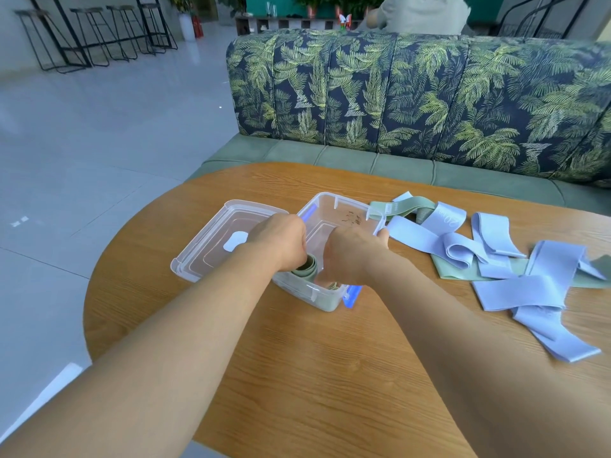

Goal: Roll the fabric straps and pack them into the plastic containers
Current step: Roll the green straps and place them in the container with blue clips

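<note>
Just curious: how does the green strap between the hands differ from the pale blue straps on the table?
The green strap is rolled into a tight coil; the blue straps lie loose and unrolled. The green strap sits inside the clear box; the blue straps sprawl on the table. Both are wide fabric bands.

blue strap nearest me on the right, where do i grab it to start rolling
Pinch the free near end of the blue strap, coming from above on the table-edge side. That end lies flat and bare on the table, while its far end runs into the overlapping pile of straps.
</note>
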Available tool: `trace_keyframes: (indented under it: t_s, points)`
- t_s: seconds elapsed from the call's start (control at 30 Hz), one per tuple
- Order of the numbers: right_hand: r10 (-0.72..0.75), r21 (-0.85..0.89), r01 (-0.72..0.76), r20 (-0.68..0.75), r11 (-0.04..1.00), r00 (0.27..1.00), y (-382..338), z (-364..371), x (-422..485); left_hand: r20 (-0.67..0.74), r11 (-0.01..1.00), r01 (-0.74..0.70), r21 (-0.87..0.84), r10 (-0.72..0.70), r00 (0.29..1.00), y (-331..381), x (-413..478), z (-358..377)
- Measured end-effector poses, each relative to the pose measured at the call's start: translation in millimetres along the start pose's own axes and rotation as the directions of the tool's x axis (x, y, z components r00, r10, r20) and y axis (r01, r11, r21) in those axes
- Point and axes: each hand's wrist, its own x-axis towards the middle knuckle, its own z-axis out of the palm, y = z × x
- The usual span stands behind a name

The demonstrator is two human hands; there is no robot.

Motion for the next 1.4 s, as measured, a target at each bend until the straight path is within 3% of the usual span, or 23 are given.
trace_keyframes:
  t_s: [0.67,0.9,1.1,1.4]
  points:
    - [-0.009,-0.003,0.01,0.109,1.0,0.994,1,-3,9,0.005,1.0,0.0,-0.017,0.0,1.0,2,-5,-4]
    - [-0.032,0.057,0.024,0.138,0.998,0.99,7,2,13,0.021,0.985,-0.018,-0.17,0.022,1.0,-3,-13,-13]
    - [-0.05,0.222,0.013,0.159,0.975,0.986,14,-5,4,-0.048,0.962,-0.054,-0.267,0.042,0.998,-4,-26,-6]
    - [-0.035,0.164,0.006,0.174,0.987,0.984,14,-4,2,-0.082,0.998,-0.033,-0.047,0.029,0.996,2,-30,6]
